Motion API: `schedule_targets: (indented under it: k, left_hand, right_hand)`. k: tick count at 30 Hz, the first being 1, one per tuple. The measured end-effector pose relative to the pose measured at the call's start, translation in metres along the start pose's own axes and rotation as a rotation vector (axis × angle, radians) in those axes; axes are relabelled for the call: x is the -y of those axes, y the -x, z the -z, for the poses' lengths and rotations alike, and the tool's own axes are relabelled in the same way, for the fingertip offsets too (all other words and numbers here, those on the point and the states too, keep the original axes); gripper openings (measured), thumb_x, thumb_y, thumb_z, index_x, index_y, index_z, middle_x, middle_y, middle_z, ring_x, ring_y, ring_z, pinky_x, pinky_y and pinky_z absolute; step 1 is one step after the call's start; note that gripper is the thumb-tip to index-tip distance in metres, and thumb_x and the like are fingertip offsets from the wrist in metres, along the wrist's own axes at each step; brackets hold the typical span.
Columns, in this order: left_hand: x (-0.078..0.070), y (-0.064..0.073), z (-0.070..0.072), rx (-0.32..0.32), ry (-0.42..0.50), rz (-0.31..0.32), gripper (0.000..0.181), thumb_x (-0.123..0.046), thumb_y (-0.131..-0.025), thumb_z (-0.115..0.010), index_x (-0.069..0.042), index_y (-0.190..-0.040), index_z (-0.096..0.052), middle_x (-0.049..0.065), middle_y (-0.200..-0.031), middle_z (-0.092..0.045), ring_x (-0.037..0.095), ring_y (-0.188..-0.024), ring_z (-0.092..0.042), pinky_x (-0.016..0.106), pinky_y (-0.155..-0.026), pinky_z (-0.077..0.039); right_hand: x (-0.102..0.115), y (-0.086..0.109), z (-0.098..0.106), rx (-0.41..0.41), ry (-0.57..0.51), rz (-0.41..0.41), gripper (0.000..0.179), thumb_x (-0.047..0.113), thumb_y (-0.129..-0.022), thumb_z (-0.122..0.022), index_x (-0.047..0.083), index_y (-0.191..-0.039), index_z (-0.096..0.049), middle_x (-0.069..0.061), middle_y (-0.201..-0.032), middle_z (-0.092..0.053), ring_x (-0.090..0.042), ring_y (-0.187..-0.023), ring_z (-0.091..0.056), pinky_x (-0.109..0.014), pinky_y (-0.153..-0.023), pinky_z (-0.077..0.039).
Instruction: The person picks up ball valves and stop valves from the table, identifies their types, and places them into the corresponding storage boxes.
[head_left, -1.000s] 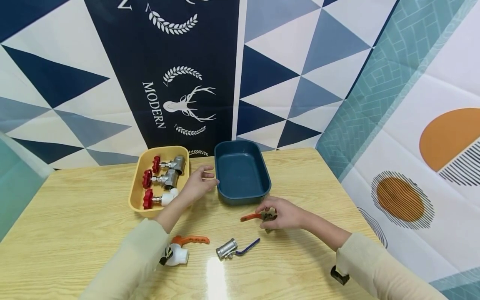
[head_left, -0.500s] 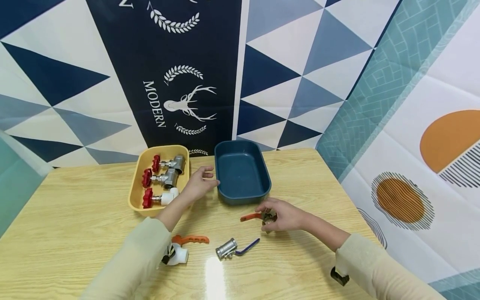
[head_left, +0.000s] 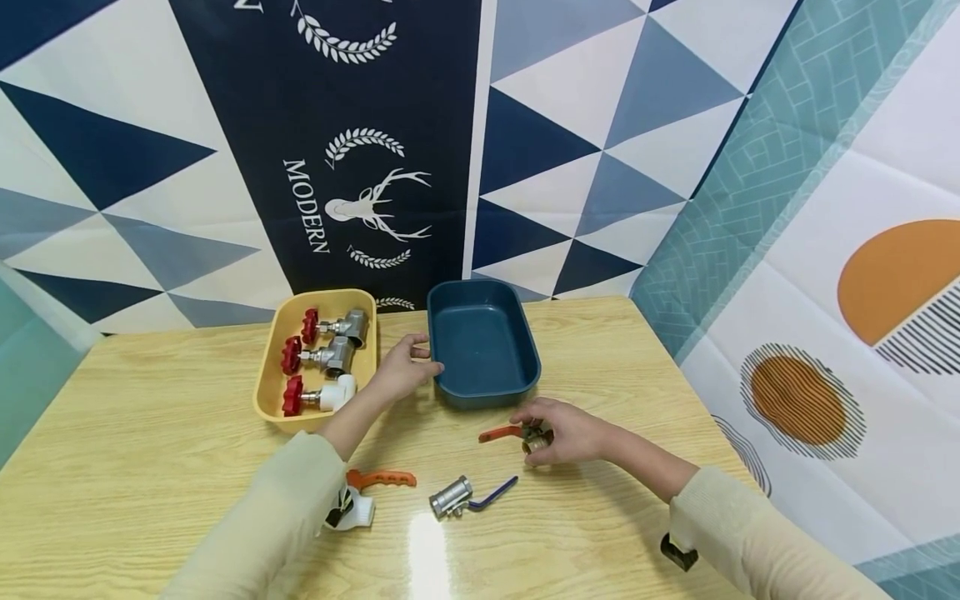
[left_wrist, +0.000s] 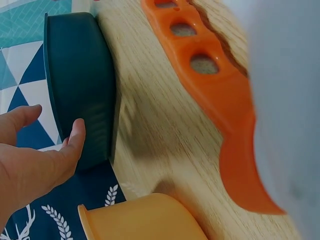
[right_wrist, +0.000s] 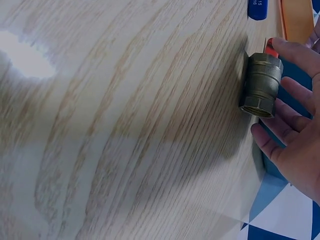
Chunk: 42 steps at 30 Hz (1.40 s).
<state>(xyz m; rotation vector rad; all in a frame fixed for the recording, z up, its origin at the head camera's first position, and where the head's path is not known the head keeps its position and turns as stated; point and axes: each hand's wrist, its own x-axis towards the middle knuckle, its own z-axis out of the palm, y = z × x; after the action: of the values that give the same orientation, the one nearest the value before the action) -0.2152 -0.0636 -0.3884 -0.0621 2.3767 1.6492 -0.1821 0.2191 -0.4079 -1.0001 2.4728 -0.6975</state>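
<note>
In the head view, my right hand [head_left: 566,431] holds a brass ball valve [head_left: 536,440] with a red lever, just in front of the blue bin. The right wrist view has the valve body [right_wrist: 262,86] upright, thumb and fingers about it; whether it touches the table, I cannot tell. My left hand [head_left: 401,369] is at the left side of the blue bin [head_left: 486,398], its fingers loosely bent. A fingertip touches or nearly touches the bin wall [left_wrist: 82,65]. Nearer lie a steel ball valve [head_left: 452,497] with a blue lever and a white valve [head_left: 358,510] with an orange handle.
A yellow bin [head_left: 268,392] with red-wheeled valves stands left of the blue one, partly behind my left forearm. Both bins are near the back of the wooden table [head_left: 165,467], against a patterned wall covering [head_left: 540,183]. My left sleeve partly covers the white valve.
The brass valve has turned slightly in my right hand, so more of its brass end shows. My left hand stays beside the blue bin; the bins and other valves keep their places.
</note>
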Motion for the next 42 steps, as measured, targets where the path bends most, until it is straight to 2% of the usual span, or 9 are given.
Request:
schedule_targets:
  k: [10, 19, 24, 37, 42]
  left_hand:
    - [0.001, -0.002, -0.003, 0.008, -0.060, 0.025, 0.066, -0.014, -0.088, -0.062, -0.007, -0.145, -0.028, 0.019, -0.129, -0.049, 0.030, -0.106, -0.058, 0.036, -0.087, -0.053]
    - [-0.003, -0.001, -0.003, 0.043, -0.119, 0.033, 0.067, -0.015, -0.090, -0.060, -0.007, -0.147, -0.025, 0.018, -0.131, -0.048, 0.029, -0.108, -0.057, 0.037, -0.087, -0.051]
    - [-0.002, -0.002, -0.003, 0.048, -0.119, 0.043, 0.066, -0.016, -0.090, -0.060, -0.007, -0.146, -0.026, 0.018, -0.130, -0.048, 0.028, -0.106, -0.057, 0.036, -0.086, -0.051]
    - [0.008, -0.006, -0.004, 0.034, 0.002, 0.057, 0.066, -0.010, -0.088, -0.063, -0.006, -0.145, -0.029, 0.018, -0.123, -0.050, 0.024, -0.097, -0.059, 0.036, -0.085, -0.053]
    - [0.008, -0.008, -0.002, 0.045, 0.080, 0.075, 0.066, -0.007, -0.087, -0.062, -0.006, -0.144, -0.029, 0.020, -0.122, -0.048, 0.027, -0.101, -0.059, 0.041, -0.091, -0.052]
  right_hand:
    - [0.001, -0.003, -0.001, 0.024, 0.066, -0.003, 0.060, 0.024, -0.072, -0.081, 0.006, -0.124, -0.057, -0.002, -0.100, -0.056, -0.014, -0.084, -0.046, -0.021, -0.067, -0.042]
    - [0.002, -0.004, -0.001, 0.048, 0.112, -0.040, 0.065, 0.025, -0.070, -0.081, 0.006, -0.127, -0.056, -0.003, -0.106, -0.056, -0.013, -0.089, -0.046, -0.024, -0.070, -0.043]
    - [0.002, -0.004, -0.002, 0.055, 0.142, -0.025, 0.066, 0.025, -0.070, -0.081, 0.005, -0.127, -0.056, -0.003, -0.105, -0.056, -0.013, -0.088, -0.045, -0.023, -0.069, -0.043]
    - [0.003, -0.006, -0.004, 0.071, 0.151, -0.022, 0.064, 0.023, -0.070, -0.081, 0.004, -0.126, -0.057, 0.001, -0.099, -0.054, -0.012, -0.085, -0.043, -0.021, -0.066, -0.040]
    - [0.004, -0.006, -0.003, 0.085, 0.173, -0.021, 0.067, 0.022, -0.070, -0.081, 0.004, -0.129, -0.055, -0.001, -0.100, -0.052, -0.012, -0.084, -0.042, -0.020, -0.065, -0.039]
